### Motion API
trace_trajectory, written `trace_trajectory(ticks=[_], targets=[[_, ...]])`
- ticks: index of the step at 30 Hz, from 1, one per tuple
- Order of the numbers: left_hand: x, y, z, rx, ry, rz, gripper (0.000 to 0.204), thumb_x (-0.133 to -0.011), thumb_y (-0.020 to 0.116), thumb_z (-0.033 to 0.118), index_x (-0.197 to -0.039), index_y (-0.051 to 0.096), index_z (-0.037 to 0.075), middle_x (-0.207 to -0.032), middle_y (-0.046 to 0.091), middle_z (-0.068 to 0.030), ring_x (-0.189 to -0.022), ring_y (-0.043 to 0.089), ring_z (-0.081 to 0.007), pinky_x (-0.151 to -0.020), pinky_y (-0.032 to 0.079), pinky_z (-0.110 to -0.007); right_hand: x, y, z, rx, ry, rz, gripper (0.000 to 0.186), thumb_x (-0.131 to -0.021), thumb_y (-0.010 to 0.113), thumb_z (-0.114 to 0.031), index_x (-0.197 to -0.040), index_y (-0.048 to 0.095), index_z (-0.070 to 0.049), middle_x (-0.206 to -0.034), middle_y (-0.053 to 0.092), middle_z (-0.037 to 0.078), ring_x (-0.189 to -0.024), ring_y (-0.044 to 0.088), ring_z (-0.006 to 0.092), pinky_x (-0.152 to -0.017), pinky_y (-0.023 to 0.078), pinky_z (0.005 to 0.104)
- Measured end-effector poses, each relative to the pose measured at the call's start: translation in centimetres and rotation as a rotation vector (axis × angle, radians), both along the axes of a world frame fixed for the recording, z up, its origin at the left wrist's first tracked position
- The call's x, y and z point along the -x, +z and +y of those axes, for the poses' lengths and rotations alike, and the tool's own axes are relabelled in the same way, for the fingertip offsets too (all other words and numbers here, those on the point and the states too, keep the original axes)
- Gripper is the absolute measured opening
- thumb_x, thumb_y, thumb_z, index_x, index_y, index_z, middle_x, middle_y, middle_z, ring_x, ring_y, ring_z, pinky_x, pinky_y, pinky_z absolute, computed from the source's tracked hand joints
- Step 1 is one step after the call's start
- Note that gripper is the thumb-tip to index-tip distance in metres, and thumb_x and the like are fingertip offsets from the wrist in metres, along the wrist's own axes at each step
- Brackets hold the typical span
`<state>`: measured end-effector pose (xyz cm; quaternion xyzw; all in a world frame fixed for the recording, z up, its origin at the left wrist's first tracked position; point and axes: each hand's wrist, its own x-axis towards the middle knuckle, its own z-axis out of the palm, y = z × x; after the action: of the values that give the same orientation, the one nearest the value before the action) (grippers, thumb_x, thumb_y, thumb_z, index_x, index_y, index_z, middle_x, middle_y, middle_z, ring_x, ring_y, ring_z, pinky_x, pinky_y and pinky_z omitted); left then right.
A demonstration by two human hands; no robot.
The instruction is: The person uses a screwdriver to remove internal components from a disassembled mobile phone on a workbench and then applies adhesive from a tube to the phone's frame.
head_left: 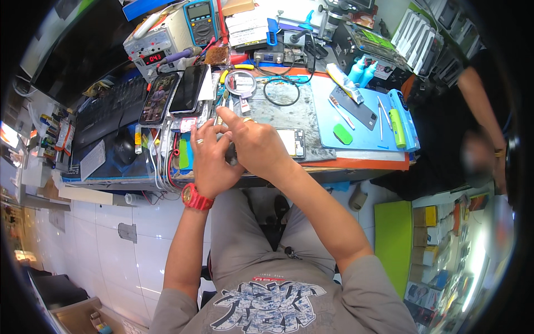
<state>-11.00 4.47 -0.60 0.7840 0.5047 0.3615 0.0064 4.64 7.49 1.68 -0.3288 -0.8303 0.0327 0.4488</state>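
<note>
Grey short-sleeved shirt with a blue-and-white graphic print, grey trousers — red wristwatch [196, 197], ring on the left hand [210, 158].

Phone repair workshop: multimeter [201, 22], bench power supply [158, 42], opened phones [159, 98].

view: one head-worn fisheye camera, the only view, so no overlap with another.
position: above the seated person's grey-trousered lap [250, 234].
facing: steeply down and forward onto the cluttered workbench with its grey and blue mats [364, 133].
nearness: close; left hand [211, 161] and right hand [253, 145] sit near centre.
edges: straight lines bend toward the dark rim.
</note>
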Motion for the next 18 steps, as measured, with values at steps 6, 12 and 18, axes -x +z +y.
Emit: trace_trajectory(ticks=[6,12,18], targets=[[0.3,0.3,-0.2,0.009,0.018,0.043,0.052,-0.074,0.09,0.034,-0.116,0.075,0.009,-0.126,0.063,-0.0126,-0.143,0.047,-0.0402,-0.127,0.018,-0.066,-1.9,1.5,-0.9,0.019,0.006,0.056,0.068,-0.096,0.07,-0.004,-0.158,0.041,-0.002,-0.084,0.071,0.016,-0.073,0.072,0.0332,-0.064,0.058,0.0425],[0.3,0.2,-0.5,-0.004,-0.002,0.06,0.057,-0.08,0.088,0.047,-0.119,0.074,0.008,-0.125,0.062,-0.0138,-0.142,0.049,-0.0392,-0.127,0.02,-0.063,-12.1,5.7,0.0,0.251,-0.55,0.232,0.067,-0.099,0.076,-0.011,-0.154,0.038,0.001,-0.087,0.074,0.018,-0.072,0.073,0.0296,-0.071,0.056,0.0414],[1.1,-0.9,-0.4,-0.135,-0.039,-0.2,0.037,-0.086,0.087,0.033,-0.109,0.073,0.008,-0.118,0.066,-0.0118,-0.131,0.058,-0.0361,-0.127,0.022,-0.061,-14.1,1.7,4.3,0.395,-0.62,-0.303,0.041,-0.093,0.079,-0.014,-0.123,0.055,0.002,-0.091,0.074,0.031,-0.094,0.073,0.0485,-0.083,0.056,0.057]])
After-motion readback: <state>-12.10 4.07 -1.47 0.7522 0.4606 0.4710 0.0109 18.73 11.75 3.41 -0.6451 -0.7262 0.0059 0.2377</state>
